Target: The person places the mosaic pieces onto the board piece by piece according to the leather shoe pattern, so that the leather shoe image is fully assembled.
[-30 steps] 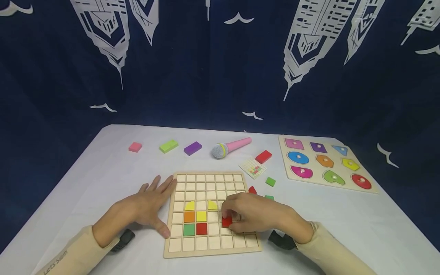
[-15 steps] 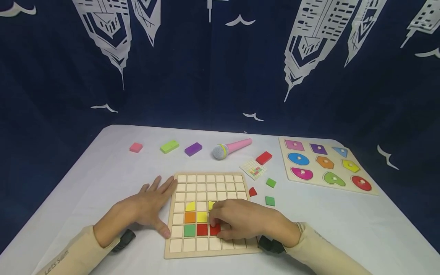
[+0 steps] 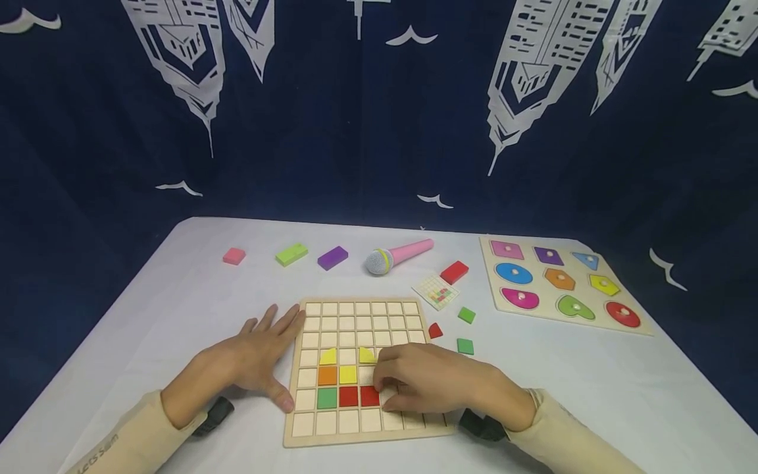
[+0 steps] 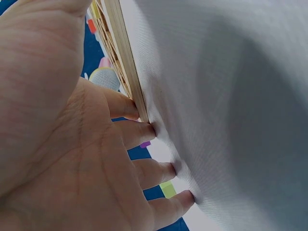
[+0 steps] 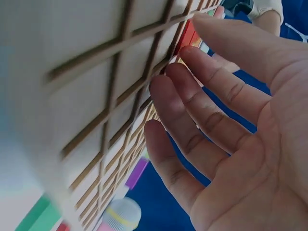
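The red square tile (image 3: 370,395) sits in a cell of the wooden grid board (image 3: 361,316), in the second row from the near edge, just beside another red tile (image 3: 348,395) and right at the fingertips of the right hand (image 3: 435,382); that grip lies over the board with its fingers relaxed and nearly straight, clamped on nothing, the wrist view showing them spread loosely above the lattice (image 5: 120,96); whether the fingertips still touch the tile I cannot tell. Beyond those fingertips, a green tile (image 3: 326,397) stands at the far side of the two red ones; an orange tile (image 3: 327,374) and a yellow square (image 3: 347,374) fill the row above, with two yellow quarter-rounds (image 3: 328,356) above them. The left hand (image 3: 254,359) rests flat on the worktop (image 3: 177,316), its fingers straight and spread, thumb and forefinger against the board's left edge (image 4: 126,72). Away past the right grip's knuckles lie loose pieces on the worktop: a small red piece (image 3: 435,330), two green squares (image 3: 465,346), a pattern card (image 3: 435,290) and a red block (image 3: 454,271); farther off, a toy microphone (image 3: 398,255) and a shape puzzle (image 3: 559,282).
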`<move>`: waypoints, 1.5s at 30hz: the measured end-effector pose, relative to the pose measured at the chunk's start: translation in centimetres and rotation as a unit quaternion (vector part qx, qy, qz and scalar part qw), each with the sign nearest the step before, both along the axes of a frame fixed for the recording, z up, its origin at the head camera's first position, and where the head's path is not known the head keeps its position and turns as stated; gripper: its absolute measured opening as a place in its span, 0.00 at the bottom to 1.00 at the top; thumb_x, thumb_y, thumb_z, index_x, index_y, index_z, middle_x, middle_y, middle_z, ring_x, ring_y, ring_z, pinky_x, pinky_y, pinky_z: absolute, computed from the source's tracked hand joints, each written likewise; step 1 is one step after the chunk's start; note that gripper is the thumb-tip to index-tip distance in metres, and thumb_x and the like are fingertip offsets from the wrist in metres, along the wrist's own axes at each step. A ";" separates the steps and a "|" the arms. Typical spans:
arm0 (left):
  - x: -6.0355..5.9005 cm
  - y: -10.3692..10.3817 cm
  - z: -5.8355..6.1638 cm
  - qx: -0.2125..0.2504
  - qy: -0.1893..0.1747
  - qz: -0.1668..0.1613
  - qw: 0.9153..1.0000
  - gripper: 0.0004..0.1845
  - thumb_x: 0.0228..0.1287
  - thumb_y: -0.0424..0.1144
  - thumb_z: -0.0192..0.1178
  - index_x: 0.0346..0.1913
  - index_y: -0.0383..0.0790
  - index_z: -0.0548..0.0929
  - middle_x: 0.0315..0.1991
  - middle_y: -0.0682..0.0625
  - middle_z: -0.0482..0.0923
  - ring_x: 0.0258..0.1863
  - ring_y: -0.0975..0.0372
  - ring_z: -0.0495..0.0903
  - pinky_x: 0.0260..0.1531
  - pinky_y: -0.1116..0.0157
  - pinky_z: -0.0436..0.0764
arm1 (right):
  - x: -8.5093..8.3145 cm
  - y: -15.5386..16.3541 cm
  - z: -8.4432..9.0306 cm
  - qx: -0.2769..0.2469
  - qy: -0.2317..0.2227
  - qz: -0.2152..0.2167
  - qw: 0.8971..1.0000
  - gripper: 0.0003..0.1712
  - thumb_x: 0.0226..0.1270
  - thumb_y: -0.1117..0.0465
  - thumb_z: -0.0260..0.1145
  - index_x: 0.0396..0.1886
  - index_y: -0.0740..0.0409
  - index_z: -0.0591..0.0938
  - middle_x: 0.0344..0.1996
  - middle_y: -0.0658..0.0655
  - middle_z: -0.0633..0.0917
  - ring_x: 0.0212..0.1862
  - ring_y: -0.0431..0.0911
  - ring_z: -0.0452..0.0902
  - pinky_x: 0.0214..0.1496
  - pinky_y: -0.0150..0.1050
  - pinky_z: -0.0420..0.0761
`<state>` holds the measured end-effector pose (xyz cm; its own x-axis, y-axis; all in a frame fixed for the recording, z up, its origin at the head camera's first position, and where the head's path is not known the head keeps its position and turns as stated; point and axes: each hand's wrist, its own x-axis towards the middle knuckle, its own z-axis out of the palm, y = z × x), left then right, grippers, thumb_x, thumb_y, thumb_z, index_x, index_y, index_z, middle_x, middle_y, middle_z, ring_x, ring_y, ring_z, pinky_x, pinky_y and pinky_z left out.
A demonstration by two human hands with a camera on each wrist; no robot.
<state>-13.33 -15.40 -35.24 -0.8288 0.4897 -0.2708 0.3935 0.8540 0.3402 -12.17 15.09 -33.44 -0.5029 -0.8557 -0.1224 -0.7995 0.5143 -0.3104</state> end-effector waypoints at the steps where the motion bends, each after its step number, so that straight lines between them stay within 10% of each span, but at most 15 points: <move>1: 0.0 0.0 0.0 0.000 0.000 0.000 1.000 0.80 0.27 0.67 0.79 0.80 0.32 0.45 0.81 0.35 0.39 0.77 0.32 0.36 0.70 0.30 0.45 | 0.0 0.4 0.0 -0.002 0.001 -0.005 1.000 0.08 0.66 0.53 0.71 0.44 0.46 0.86 0.39 0.40 0.81 0.38 0.32 0.72 0.42 0.23 0.76; 20: -0.1 0.1 -0.2 -0.001 -0.005 0.006 1.000 0.80 0.26 0.69 0.78 0.80 0.33 0.45 0.81 0.36 0.39 0.78 0.32 0.36 0.71 0.30 0.44 | -2.3 8.0 0.7 -0.010 -0.027 -0.173 0.985 0.16 0.59 0.54 0.76 0.47 0.46 0.86 0.37 0.39 0.83 0.42 0.39 0.76 0.47 0.36 0.82; 45: 0.0 0.1 -0.1 0.000 -0.007 0.007 1.000 0.80 0.25 0.70 0.77 0.80 0.33 0.45 0.81 0.36 0.39 0.78 0.33 0.35 0.72 0.31 0.45 | -5.8 12.3 0.4 -0.012 -0.028 -0.267 0.963 0.19 0.57 0.58 0.77 0.48 0.52 0.83 0.42 0.46 0.85 0.46 0.44 0.78 0.53 0.46 0.83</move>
